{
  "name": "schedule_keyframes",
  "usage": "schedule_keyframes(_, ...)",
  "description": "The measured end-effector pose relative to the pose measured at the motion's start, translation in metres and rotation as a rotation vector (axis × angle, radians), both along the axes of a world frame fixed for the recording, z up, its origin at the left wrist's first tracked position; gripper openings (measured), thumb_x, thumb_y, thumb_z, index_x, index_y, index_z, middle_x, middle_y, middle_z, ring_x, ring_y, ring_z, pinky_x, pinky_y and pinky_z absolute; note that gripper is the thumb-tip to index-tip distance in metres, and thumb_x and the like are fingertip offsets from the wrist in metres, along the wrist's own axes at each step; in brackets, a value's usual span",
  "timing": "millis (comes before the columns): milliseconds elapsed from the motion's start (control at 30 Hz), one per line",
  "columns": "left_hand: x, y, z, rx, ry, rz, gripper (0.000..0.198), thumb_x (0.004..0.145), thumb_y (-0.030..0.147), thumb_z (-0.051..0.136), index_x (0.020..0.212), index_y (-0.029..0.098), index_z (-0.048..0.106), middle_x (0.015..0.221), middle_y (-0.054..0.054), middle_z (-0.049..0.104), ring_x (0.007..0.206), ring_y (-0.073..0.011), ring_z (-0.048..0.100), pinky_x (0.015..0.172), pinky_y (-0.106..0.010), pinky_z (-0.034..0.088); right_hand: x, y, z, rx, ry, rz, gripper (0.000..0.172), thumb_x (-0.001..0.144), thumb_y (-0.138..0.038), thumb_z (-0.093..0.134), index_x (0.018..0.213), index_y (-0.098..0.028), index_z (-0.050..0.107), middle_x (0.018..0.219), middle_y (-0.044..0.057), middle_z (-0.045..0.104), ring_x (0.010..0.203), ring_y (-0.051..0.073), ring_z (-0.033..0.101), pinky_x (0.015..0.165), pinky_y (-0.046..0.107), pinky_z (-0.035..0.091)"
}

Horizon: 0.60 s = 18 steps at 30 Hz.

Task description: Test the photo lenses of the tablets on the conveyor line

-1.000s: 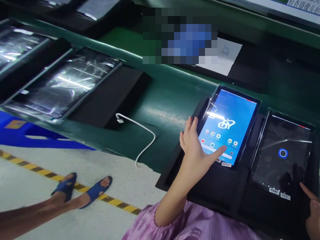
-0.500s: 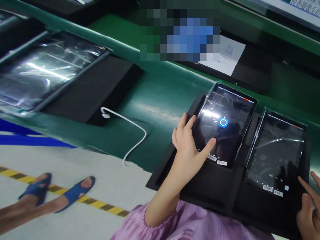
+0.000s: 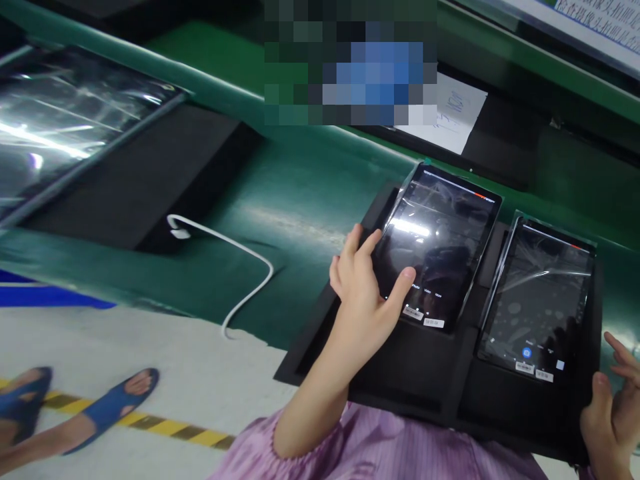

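Three tablets – one tray, one cable.

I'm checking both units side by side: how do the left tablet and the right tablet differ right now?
The left tablet has the left hand on it, thumb on the lower screen; the right tablet is untouched, with the right hand off its lower corner. The right tablet shows a blue round button; the left shows only small white labels. Both are dark, film-covered and propped in one black tray.

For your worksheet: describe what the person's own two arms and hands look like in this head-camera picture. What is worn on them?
The left hand is bare: no glove, ring or watch shows. Its forearm is bare up to a gathered cuff on a pleated lilac sleeve. The right hand is also bare, with no glove; it is cut off by the picture edge, so its wrist and sleeve cannot be seen.
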<state>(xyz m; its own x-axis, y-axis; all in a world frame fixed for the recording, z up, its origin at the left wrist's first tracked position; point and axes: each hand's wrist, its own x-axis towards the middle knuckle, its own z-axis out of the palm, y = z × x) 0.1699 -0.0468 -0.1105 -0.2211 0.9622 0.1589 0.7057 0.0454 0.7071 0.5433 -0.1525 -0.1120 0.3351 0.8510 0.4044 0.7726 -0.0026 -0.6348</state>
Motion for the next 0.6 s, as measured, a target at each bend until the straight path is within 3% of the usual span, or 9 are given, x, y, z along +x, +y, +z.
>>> schedule_keyframes(133, -0.001, 0.0, -0.002, 0.026, -0.009, 0.004, 0.071, 0.103, 0.066, 0.045, 0.152, 0.015, 0.042, 0.166, -0.027, 0.032, 0.157, -0.0431, 0.026, 0.123, -0.075, 0.02, -0.009, 0.003, 0.007, 0.004, 0.04, -0.014, 0.024, 0.09, -0.045, 0.07, 0.086, -0.024, 0.058, 0.124, 0.017, 0.071, 0.117, 0.044, 0.067, 0.101, 0.071, 0.047)
schedule_keyframes(300, -0.003, -0.003, -0.007, 0.07, -0.065, 0.013, 0.07, 0.106, 0.064, 0.04, 0.158, 0.018, 0.038, 0.167, -0.022, 0.032, 0.157, -0.0397, 0.027, 0.126, -0.07, 0.018, -0.034, 0.017, 0.036, -0.124, 0.255, -0.043, 0.02, 0.09, -0.048, 0.07, 0.103, -0.033, 0.068, 0.126, 0.011, 0.07, 0.121, 0.045, 0.064, 0.106, 0.077, 0.044)
schedule_keyframes(467, -0.005, -0.009, -0.007, 0.107, -0.181, 0.008, 0.065, 0.109, 0.062, 0.037, 0.16, 0.022, 0.039, 0.167, -0.017, 0.034, 0.158, -0.0333, 0.026, 0.131, -0.058, 0.015, -0.04, 0.048, 0.052, -0.129, 0.244, 0.038, 0.054, 0.091, -0.044, 0.071, 0.141, -0.03, 0.056, 0.148, 0.013, 0.056, 0.136, 0.041, 0.055, 0.113, 0.075, 0.043)
schedule_keyframes(600, -0.008, -0.015, -0.01, 0.14, -0.322, -0.043, 0.066, 0.109, 0.065, 0.03, 0.163, 0.027, 0.035, 0.168, -0.013, 0.034, 0.158, -0.0291, 0.026, 0.132, -0.049, 0.017, -0.029, 0.065, 0.048, -0.136, 0.151, 0.069, 0.057, 0.095, -0.046, 0.068, 0.148, -0.036, 0.049, 0.155, 0.01, 0.05, 0.139, 0.037, 0.054, 0.115, 0.067, 0.047)
